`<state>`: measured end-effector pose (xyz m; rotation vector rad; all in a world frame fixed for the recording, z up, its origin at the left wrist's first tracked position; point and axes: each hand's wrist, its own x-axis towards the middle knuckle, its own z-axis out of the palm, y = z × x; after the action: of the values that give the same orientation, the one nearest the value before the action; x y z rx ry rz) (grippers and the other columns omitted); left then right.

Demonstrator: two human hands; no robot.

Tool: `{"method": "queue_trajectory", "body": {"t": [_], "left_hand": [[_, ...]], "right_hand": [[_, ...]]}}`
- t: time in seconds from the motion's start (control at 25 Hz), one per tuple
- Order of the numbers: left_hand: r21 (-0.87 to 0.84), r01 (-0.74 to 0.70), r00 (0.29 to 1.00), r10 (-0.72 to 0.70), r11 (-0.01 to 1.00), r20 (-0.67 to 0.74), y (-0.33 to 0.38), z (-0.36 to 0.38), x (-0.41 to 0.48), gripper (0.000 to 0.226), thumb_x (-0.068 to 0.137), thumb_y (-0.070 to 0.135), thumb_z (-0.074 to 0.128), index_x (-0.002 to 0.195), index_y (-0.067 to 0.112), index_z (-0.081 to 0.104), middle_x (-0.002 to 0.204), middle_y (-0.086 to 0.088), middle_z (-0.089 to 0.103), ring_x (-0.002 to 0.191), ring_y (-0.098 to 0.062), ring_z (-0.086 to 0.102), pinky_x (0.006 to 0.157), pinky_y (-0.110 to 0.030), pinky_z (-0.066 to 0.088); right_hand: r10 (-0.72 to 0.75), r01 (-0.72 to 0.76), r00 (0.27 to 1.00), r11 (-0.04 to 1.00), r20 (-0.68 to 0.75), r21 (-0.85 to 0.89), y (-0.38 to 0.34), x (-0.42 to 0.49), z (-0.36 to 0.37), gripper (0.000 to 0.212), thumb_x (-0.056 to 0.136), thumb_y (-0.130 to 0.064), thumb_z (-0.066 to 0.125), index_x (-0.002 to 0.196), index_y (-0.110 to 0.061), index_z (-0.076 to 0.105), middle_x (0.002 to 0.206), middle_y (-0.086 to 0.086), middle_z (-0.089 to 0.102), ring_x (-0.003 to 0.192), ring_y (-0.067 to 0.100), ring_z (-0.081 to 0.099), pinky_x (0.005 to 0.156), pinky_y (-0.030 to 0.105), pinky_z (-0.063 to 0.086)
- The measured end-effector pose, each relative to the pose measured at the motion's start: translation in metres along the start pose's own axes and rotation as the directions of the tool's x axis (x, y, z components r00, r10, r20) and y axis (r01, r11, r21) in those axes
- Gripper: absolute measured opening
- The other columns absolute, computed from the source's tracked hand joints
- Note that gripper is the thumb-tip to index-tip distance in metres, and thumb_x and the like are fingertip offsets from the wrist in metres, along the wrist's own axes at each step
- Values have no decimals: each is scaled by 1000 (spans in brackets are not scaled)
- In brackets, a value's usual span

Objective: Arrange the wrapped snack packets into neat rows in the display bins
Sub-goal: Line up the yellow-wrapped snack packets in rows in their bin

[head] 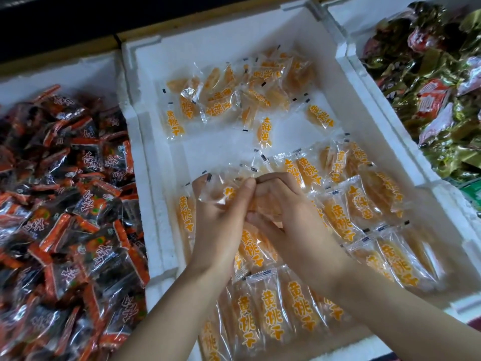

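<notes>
A white foam bin [145,162] holds clear packets of orange dried fruit with orange lettering. Near me the packets [270,308] lie in overlapping rows, and more rows [359,204] fill the right side. A loose heap of packets [234,97] lies at the far end. My left hand [221,225] and my right hand [289,217] meet over the middle of the bin, and both grip a small bunch of packets [221,191] held between them. The fingers hide most of that bunch.
The left bin holds a heap of red and black packets [65,204]. On the right, a bin has green, gold and red wrapped snacks [429,87]. Bare white foam floor [213,149] shows between the loose heap and the rows.
</notes>
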<state>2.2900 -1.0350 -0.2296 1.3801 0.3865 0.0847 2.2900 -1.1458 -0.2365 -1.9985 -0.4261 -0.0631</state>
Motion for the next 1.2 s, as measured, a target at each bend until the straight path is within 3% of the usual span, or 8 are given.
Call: {"method": "queue_trajectory", "body": {"t": [0.08,0.2,0.36,0.56,0.72,0.84,1.04,1.2], "left_hand": [[30,21,998,-19,999,-52,6,4,-1,5,85,20,69,81,21,66,70,-10,62,67,-19,62,62,-26,48],[87,34,993,-24,996,-112,13,10,2,51,88,15,66,51,50,62,68,-9,54,60,-20,51,56,-27,46],[48,41,993,-36,998,-114,19,20,7,34,81,27,73,58,48,60,74,-5,54,67,-30,54,80,-67,50],[111,45,996,-36,993,-83,16,36,9,43,86,28,69,51,51,56,46,10,41,57,-19,39,60,-54,49],[155,59,996,-47,986,-79,9,45,12,44,86,28,69,49,49,56,42,12,40,46,-6,37,68,-43,51],[164,60,995,-45,985,-94,4,48,17,49,85,27,69,43,47,56,40,12,40,57,-11,43,68,-40,49],[173,88,992,-71,981,-101,2,52,22,33,85,27,70,58,28,52,47,10,41,65,-16,42,71,-48,54],[169,101,991,-84,980,-102,3,55,22,35,86,26,70,63,26,43,47,8,40,65,-18,39,78,-57,52]], "right_hand": [[2,-2,1000,998,0,60,-1,-4,-6,22,85,-26,59,103,-13,59,111,-8,49,107,3,52,91,22,46],[-14,15,995,1000,-102,5,4,-7,-29,16,91,-26,54,103,-16,55,112,-5,51,102,-5,52,84,8,42],[83,-138,976,949,-201,-283,47,9,-78,19,94,-27,51,104,-12,52,115,4,44,88,4,46,79,-2,31],[223,-244,969,833,-103,-496,92,27,-98,20,96,-23,39,109,-13,50,120,6,40,95,34,56,86,41,45],[173,-232,970,877,-173,-422,89,34,-99,33,96,-12,43,128,-12,46,128,7,48,107,23,51,91,25,33],[235,-284,957,874,-169,-395,94,40,-103,28,89,-16,58,117,-13,56,122,2,54,88,12,47,77,14,29],[191,-190,981,877,-44,-441,97,51,-98,14,80,-24,69,81,-12,63,110,-1,57,90,13,57,85,24,41],[159,-168,986,875,-57,-454,97,57,-102,33,84,-6,61,115,-13,52,117,3,57,98,25,59,86,33,43]]}}
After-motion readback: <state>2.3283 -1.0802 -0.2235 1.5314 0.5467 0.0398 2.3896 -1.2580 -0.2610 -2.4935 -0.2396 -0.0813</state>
